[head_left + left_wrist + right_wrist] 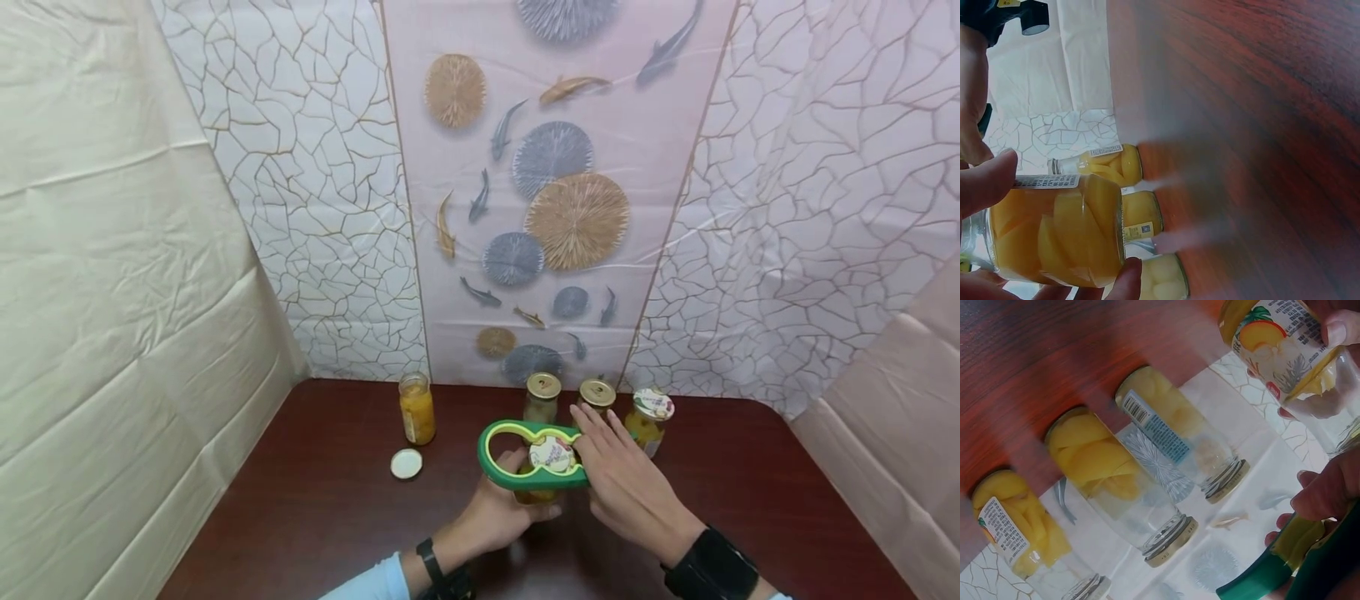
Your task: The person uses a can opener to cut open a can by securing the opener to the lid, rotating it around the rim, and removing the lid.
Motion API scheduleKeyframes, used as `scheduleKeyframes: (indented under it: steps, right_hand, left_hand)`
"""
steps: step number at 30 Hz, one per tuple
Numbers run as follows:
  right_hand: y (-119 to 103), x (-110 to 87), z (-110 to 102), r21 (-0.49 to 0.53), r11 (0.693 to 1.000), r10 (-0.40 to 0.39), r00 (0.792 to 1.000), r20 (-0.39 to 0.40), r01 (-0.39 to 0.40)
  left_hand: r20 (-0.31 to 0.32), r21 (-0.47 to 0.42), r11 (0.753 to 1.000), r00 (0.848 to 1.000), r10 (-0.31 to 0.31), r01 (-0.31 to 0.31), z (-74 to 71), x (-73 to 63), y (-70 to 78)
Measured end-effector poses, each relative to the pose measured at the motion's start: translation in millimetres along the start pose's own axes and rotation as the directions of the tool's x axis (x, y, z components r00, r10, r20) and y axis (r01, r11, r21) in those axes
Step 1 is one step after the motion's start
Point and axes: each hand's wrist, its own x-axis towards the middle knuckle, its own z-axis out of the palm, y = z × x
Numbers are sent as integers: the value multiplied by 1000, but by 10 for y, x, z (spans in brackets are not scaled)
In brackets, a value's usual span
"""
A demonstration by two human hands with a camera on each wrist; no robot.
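My left hand (pixel 498 508) grips a glass jar of yellow fruit slices (pixel 1060 231), thumb on one side and fingers round the other, one fingertip at its base edge. A printed white lid (pixel 551 454) tops this jar. Around the lid sits a green jar opener (pixel 489 457) with a lime inner lining, its larger ring empty on the left. My right hand (pixel 626 483) holds the opener's handle end; in the right wrist view the thumb and fingertips (pixel 1325 494) close about the green handles (pixel 1260 572).
Behind the hands stand three lidded jars: a pale-fruit jar (pixel 542 404), a gold-lidded jar (pixel 597 393) and a white-lidded jar (pixel 651 417). At left, an uncapped jar of yellow fruit (pixel 417 412) stands behind a loose lid (pixel 407 464) on the dark red table (pixel 300 508).
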Motion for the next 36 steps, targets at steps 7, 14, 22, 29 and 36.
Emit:
scheduleKeyframes:
  steps: [7,14,22,29,36]
  right_hand:
    - [16,-6,-5,-20,1000,-16,999,-31,16]
    - [-1,-41,36,-90,994,-63,994,-85,56]
    - [44,-61,89,-110,990,-99,986,-133,84]
    - [67,-56,60,-90,992,-102,987,-122,91]
    - [119,-79,60,-49,988,-154,979,-136,149]
  left_hand:
    - [15,-34,999,999,40,-40,-4,-19,32]
    - [1,-28,1000,1000,-2,2,3,-76,-8]
    - [27,-39,999,1000,3,-2,-14,-104,-71]
    - [155,-235,972,987,38,-1,-51,-108,-78]
    - [328,-293,945,913,242,-145,-158,0,-204]
